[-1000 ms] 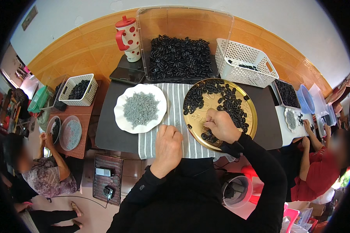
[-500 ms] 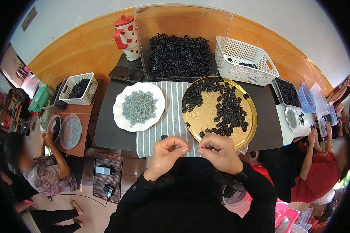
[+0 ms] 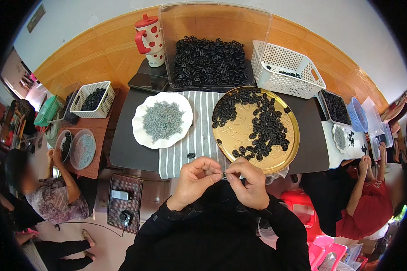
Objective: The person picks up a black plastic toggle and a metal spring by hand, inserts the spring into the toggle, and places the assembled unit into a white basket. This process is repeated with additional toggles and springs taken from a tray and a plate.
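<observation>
Grasping a small black piece [image 3: 224, 175], mostly hidden, between pinched fingertips of left hand [image 3: 192, 184] and right hand [image 3: 249, 184], at the near edge of the dark desk [image 3: 313, 144], near the round gold metal tray [image 3: 240, 131].

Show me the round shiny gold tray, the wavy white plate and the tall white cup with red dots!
Round shiny gold tray [image 3: 241, 132], head view: bare inner base.
Wavy white plate [image 3: 137, 121], head view: left rim.
Tall white cup with red dots [image 3: 155, 46], head view: middle of body.

Even indoor light; sheen on gold tray [image 3: 240, 128]; edges bowed, corners black.
</observation>
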Available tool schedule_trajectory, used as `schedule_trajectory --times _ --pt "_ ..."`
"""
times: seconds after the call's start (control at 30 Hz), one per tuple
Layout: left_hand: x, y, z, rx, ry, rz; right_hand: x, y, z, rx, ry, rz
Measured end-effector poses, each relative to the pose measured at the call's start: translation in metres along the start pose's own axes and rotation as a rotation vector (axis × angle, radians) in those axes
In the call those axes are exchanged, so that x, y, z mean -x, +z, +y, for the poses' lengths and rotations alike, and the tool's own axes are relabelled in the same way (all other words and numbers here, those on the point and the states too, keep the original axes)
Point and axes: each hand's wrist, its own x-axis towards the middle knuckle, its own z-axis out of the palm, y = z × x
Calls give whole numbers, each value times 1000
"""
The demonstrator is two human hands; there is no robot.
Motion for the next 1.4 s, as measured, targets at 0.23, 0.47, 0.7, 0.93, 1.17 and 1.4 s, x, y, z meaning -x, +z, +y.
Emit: schedule_trajectory --times 0.23,0.47,0.7,0.93,1.17,1.4 --pt "1 0 -1 23 -22 -7 1 0 0 30 -4 17" --pt "3 1 3 -22 -50 -29 -3 -4 0 159 -138 -71" --pt "7 8 1 -53 -58 -3 1 -2 -2 215 -198 -72" --pt "4 13 5 -20 -34 1 9 4 8 29 -11 73" --pt "1 -30 24 -1044 282 323 23 5 8 -289 261 278" --pt "-2 -24 17 -1592 229 385 27 14 7 -252 270 290"
